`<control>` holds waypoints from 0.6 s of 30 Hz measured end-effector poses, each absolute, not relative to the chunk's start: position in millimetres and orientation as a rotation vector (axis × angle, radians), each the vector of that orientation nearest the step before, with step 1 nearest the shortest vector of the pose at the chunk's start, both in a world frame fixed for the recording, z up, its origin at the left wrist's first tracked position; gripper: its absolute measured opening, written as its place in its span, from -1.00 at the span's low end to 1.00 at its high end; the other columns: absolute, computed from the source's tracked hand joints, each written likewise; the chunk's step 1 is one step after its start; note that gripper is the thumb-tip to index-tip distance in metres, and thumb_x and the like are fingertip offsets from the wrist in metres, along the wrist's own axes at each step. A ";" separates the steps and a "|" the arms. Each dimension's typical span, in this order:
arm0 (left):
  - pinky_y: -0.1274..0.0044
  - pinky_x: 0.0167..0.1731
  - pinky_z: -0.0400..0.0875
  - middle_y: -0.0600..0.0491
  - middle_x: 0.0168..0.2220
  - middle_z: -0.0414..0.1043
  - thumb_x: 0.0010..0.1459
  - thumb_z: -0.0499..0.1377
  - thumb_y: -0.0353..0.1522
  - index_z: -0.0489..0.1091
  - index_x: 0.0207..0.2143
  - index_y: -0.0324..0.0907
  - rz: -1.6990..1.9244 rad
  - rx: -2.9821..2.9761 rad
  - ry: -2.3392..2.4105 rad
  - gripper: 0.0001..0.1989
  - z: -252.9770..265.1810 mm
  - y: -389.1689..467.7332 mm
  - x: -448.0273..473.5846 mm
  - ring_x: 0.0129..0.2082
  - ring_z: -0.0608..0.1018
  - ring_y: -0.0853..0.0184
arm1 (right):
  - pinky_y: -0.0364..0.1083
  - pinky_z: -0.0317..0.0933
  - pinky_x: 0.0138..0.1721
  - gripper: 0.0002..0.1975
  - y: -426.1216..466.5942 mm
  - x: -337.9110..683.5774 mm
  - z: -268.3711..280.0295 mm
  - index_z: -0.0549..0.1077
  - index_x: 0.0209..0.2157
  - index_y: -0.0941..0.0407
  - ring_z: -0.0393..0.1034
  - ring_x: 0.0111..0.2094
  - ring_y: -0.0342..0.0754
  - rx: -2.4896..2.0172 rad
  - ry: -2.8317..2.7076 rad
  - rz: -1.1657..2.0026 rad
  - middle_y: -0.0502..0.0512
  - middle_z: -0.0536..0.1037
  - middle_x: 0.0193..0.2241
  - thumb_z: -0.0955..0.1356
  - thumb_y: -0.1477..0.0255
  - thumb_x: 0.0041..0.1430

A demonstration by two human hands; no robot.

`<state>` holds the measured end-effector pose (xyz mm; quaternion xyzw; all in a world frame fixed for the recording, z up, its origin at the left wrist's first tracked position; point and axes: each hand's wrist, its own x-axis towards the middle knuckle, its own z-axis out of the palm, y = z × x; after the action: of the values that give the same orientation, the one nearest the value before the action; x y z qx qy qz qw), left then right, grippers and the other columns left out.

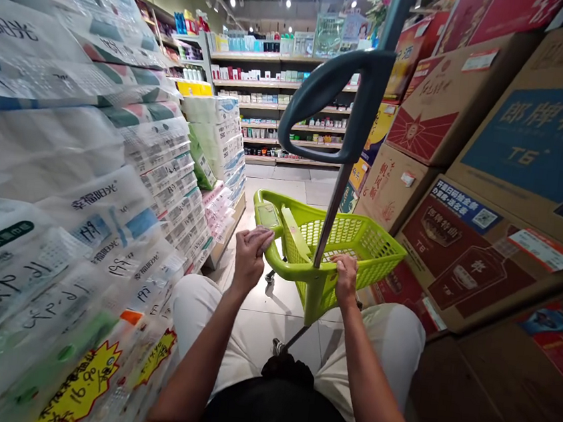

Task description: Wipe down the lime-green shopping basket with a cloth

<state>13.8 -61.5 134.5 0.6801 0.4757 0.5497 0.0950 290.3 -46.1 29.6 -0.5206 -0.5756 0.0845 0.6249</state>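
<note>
A lime-green shopping cart (283,267) with a perforated basket stands in front of my knees. My right hand (345,278) is closed on the front rim of its basket, just right of the metal pole (329,219). Close against the left side of the cart, my left hand (250,258) is closed; a pale, greyish, crumpled bit shows at its fingers, too small to name. The pole rises to a dark grey loop handle (333,102) above the basket. A small tray (267,215) is moulded into the cart's left end.
Stacked tissue packs (95,205) with handwritten prices crowd the left side. Liquor cartons (463,250) are piled high on the right. Tiled floor (285,174) leads to shelves of small bottles and boxes (279,90) at the back. A cart wheel (269,277) shows below.
</note>
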 end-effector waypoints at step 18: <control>0.40 -0.05 0.54 -0.18 0.20 0.25 0.26 0.24 -0.20 -0.01 0.47 -0.03 2.043 1.291 1.263 -0.19 37.0 -112.0 83.3 0.12 0.46 0.14 | 0.13 0.02 0.09 -0.59 -84.3 234.1 73.9 0.38 -0.45 0.02 0.23 -0.06 0.11 -1.192 -1.411 0.232 0.07 0.47 -0.35 0.11 0.22 0.41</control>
<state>83.3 -112.0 37.0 0.4633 0.4533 0.7332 0.2057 234.1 -84.3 73.9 -0.5138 -0.6079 0.1000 0.5971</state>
